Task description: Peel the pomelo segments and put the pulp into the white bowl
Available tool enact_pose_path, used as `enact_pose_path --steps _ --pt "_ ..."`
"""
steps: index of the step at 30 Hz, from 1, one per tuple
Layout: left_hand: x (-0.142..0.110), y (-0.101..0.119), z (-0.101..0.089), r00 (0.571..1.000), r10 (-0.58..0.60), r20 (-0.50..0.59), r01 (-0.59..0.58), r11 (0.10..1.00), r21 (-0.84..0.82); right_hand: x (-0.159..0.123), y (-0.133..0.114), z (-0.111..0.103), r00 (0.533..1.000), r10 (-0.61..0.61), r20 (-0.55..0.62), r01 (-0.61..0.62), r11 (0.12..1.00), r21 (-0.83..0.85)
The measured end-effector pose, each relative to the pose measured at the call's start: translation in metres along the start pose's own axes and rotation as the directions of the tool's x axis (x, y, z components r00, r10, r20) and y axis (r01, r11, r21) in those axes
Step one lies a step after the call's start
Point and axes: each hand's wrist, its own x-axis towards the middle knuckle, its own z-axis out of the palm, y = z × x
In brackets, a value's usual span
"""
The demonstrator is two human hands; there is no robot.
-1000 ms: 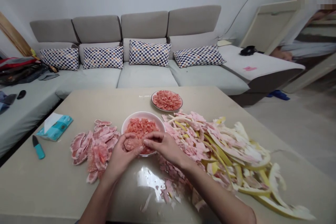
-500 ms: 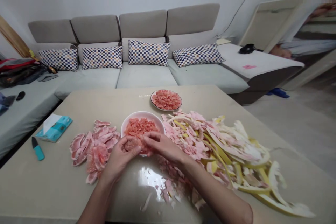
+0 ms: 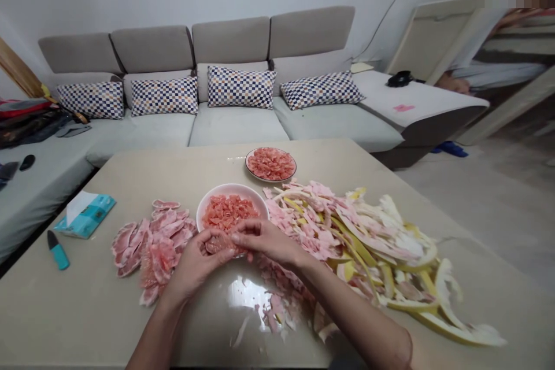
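My left hand [image 3: 203,254] is closed around a pink pomelo segment [image 3: 218,244] at the near rim of a white bowl [image 3: 200,215]. From the other side my right hand [image 3: 260,238] pinches the same segment with thumb and fingertips. Red pomelo pulp [image 3: 228,212] in loose pieces lies inside the bowl. Left of the bowl is a pile of pink pomelo segments and membranes [image 3: 162,240]. Pale pith and yellow peel [image 3: 359,243] are heaped to the right, partly behind my right forearm. My fingers cover part of the held segment.
A dark-rimmed plate [image 3: 247,170] of red pulp stands behind the bowl. At the table's left are a tissue pack [image 3: 89,217] and a knife [image 3: 58,251] with a teal handle. A grey sofa [image 3: 238,127] runs behind the table. Another person [image 3: 494,72] sits at the far right.
The view has turned slightly to the right, so things appear shifted left. Both hands stay on the segment at the bowl's near rim, with small finger movements.
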Motion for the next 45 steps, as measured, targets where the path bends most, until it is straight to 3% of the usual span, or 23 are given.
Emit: enact_pose_path --steps 6,12,18,22,28,32,35,37,39,42,45 --pt "0.0 0.001 0.0 0.998 0.004 0.061 -0.006 1.0 0.025 0.001 0.005 -0.006 0.992 0.108 0.059 -0.11 0.994 0.024" --pt "0.001 -0.002 -0.001 0.998 -0.02 0.064 0.015 0.997 0.076 0.001 0.005 -0.009 0.995 0.095 0.034 -0.094 0.995 -0.017" --pt "0.003 -0.004 -0.001 1.0 -0.002 0.013 0.002 0.999 0.043 0.007 0.016 -0.006 0.999 0.044 -0.024 -0.039 0.983 0.18" --pt "0.003 -0.004 -0.001 1.0 -0.007 0.029 0.007 1.0 -0.011 0.011 0.024 -0.003 0.997 0.03 -0.074 -0.013 0.975 0.221" --pt "0.003 -0.007 -0.001 0.998 -0.042 0.047 0.046 0.994 -0.095 0.011 0.025 0.004 0.999 0.026 -0.04 -0.01 0.934 0.356" --pt "0.005 -0.006 -0.001 0.999 -0.028 0.028 0.031 0.993 -0.113 0.014 0.024 0.006 0.979 -0.058 -0.198 0.089 0.985 0.149" --pt "0.004 -0.005 -0.002 1.0 -0.022 0.019 0.024 0.993 -0.117 0.015 0.021 -0.001 0.905 -0.208 -0.372 0.168 0.976 -0.135" --pt "0.003 -0.005 -0.003 0.999 -0.035 0.018 0.037 0.99 -0.139 0.014 0.018 -0.009 0.858 -0.269 -0.438 0.157 0.949 -0.274" --pt "0.002 -0.005 -0.004 0.999 -0.042 0.023 0.045 0.986 -0.161 0.012 0.015 -0.016 0.85 -0.318 -0.421 0.142 0.906 -0.398" --pt "0.002 -0.005 -0.004 0.999 -0.034 0.029 0.039 0.986 -0.16 0.008 0.012 -0.02 0.856 -0.419 -0.304 0.194 0.804 -0.562" --pt "0.003 -0.004 -0.003 1.0 -0.028 0.015 0.029 0.99 -0.136 0.005 0.009 -0.017 0.86 -0.446 -0.247 0.231 0.773 -0.59"
